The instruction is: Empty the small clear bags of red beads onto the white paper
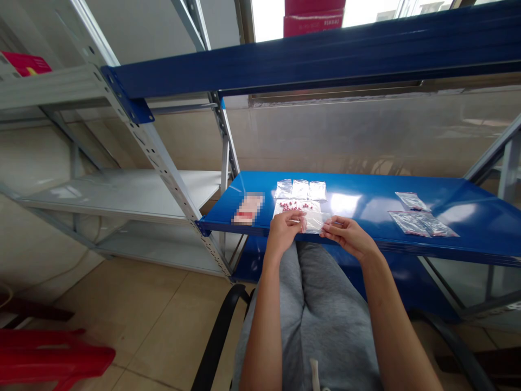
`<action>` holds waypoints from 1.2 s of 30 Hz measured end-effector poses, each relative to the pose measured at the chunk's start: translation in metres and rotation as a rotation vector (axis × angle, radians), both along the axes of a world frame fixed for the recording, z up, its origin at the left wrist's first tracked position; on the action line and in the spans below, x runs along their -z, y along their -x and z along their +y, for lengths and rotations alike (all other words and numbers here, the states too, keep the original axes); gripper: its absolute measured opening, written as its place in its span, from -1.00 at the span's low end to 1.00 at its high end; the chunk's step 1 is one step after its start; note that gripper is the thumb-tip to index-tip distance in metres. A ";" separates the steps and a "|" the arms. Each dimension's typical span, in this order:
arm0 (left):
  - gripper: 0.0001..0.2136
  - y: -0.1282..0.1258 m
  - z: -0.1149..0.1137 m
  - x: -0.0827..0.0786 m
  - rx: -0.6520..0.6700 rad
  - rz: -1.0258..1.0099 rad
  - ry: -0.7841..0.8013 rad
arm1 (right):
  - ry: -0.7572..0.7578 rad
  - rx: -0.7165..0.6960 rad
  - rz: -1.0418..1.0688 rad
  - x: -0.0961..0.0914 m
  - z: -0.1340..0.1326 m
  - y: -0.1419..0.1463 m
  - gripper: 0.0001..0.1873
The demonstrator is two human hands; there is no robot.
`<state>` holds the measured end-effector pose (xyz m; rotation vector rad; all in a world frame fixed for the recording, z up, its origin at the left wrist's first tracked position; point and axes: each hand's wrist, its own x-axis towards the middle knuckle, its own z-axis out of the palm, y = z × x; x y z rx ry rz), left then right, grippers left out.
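Note:
A clear plastic bag [314, 222] is stretched between my two hands, just above the front edge of the blue shelf. My left hand [288, 227] pinches its left end, and my right hand [345, 232] pinches the right end. Behind the bag lies a white sheet [278, 207] with many small dark red pieces [293, 206] scattered on it; my left hand hides part of it. Three flat clear bags [300, 189] lie in a row just beyond the sheet. What the held bag contains, if anything, is too small to tell.
Several clear bags with reddish edges [423, 223] lie on the blue shelf [358, 190] to the right. A blurred pinkish card or packet [248, 209] lies at left. A metal upright [158, 157] and blue beam [309, 60] frame the space. A red stool [52, 353] stands lower left.

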<state>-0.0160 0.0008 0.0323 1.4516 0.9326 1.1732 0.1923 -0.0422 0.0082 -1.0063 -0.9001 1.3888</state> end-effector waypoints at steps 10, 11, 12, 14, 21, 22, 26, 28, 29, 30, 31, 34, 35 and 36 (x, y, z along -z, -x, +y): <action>-0.87 0.008 0.022 -0.016 0.005 0.035 -0.101 | -0.167 0.089 -0.369 -0.055 0.034 -0.048 -0.50; -0.85 0.010 0.031 -0.021 -0.027 0.095 -0.149 | -0.204 0.057 -0.452 -0.067 0.047 -0.053 -0.52; -0.85 0.011 0.041 -0.027 -0.050 0.166 -0.199 | -0.242 0.046 -0.539 -0.077 0.061 -0.056 -0.55; -0.84 0.008 0.064 -0.036 -0.087 0.314 -0.273 | -0.288 0.079 -0.747 -0.094 0.089 -0.056 -0.63; -0.77 -0.021 0.125 -0.034 -0.035 0.701 -0.410 | -0.476 -0.121 -1.443 -0.113 0.150 -0.027 -0.89; -0.78 -0.023 0.128 -0.030 -0.027 0.712 -0.412 | -0.516 -0.142 -1.502 -0.113 0.153 -0.022 -0.88; -0.83 -0.024 0.135 -0.017 0.002 0.750 -0.410 | -0.631 -0.209 -1.656 -0.108 0.162 -0.013 -0.81; -0.86 -0.025 0.137 -0.012 0.005 0.770 -0.405 | -0.657 -0.227 -1.687 -0.106 0.165 -0.013 -0.81; -0.88 -0.025 0.137 -0.010 0.003 0.779 -0.403 | -0.662 -0.225 -1.690 -0.105 0.166 -0.014 -0.81; -0.89 -0.026 0.137 -0.009 -0.002 0.789 -0.400 | -0.661 -0.222 -1.693 -0.105 0.167 -0.015 -0.82; -0.89 -0.027 0.137 -0.008 -0.008 0.799 -0.397 | -0.656 -0.222 -1.694 -0.105 0.168 -0.016 -0.84; -0.89 -0.028 0.136 -0.005 -0.031 0.828 -0.389 | -0.638 -0.254 -1.707 -0.105 0.168 -0.018 -0.86; -0.89 -0.028 0.135 -0.005 -0.040 0.837 -0.388 | -0.640 -0.261 -1.717 -0.105 0.168 -0.017 -0.86; -0.89 -0.027 0.133 -0.005 -0.050 0.845 -0.388 | -0.648 -0.261 -1.728 -0.106 0.167 -0.017 -0.84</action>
